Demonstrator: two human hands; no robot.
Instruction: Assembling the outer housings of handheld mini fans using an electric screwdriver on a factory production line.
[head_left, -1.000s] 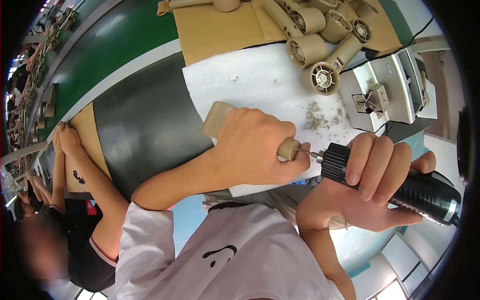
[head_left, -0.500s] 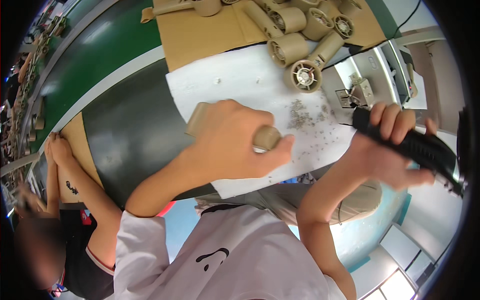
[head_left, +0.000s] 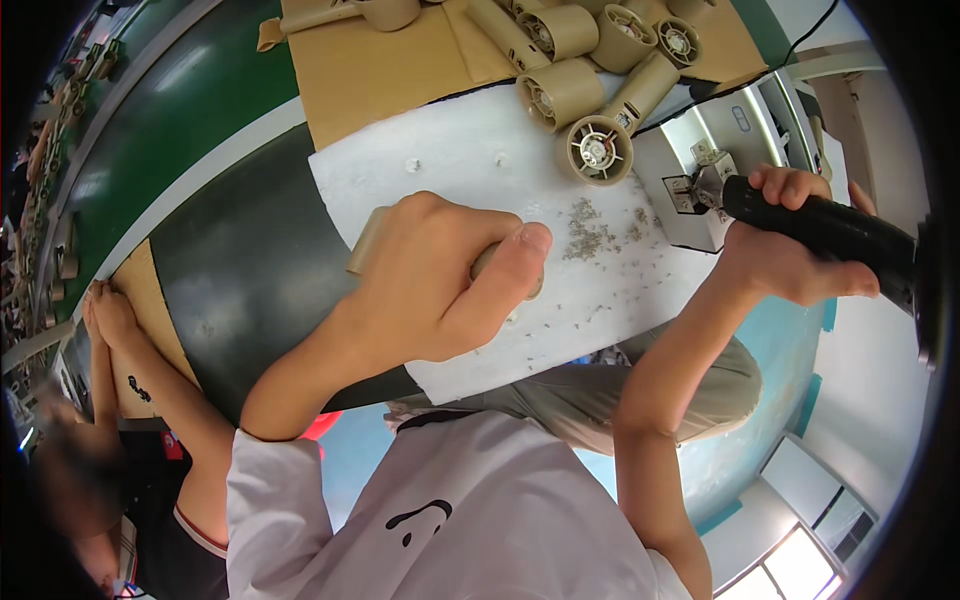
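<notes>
My left hand (head_left: 430,285) is closed around a tan hair-dryer-shaped housing (head_left: 367,240) above the white foam sheet (head_left: 450,150). The fingers hide most of it; one end shows beyond the knuckles, another beside the thumb. My right hand (head_left: 785,262) grips a black electric screwdriver (head_left: 845,228), thumb stretched along its underside. Its tip reaches the metal outlet of a screw feeder (head_left: 650,160) at the right of the sheet. Between my hands, many small screws (head_left: 588,235) lie scattered on the foam.
Several tan dryer-shaped units (head_left: 598,150) with round grilles lie heaped on cardboard (head_left: 380,75) at the far side. A dark mat (head_left: 240,270) covers the table to the left. Another person's clasped hands (head_left: 110,315) rest on the table at the far left.
My right hand has brought the screwdriver up and left, so its tip now meets the screw feeder's outlet. My left hand still holds the housing, slightly further left in view.
</notes>
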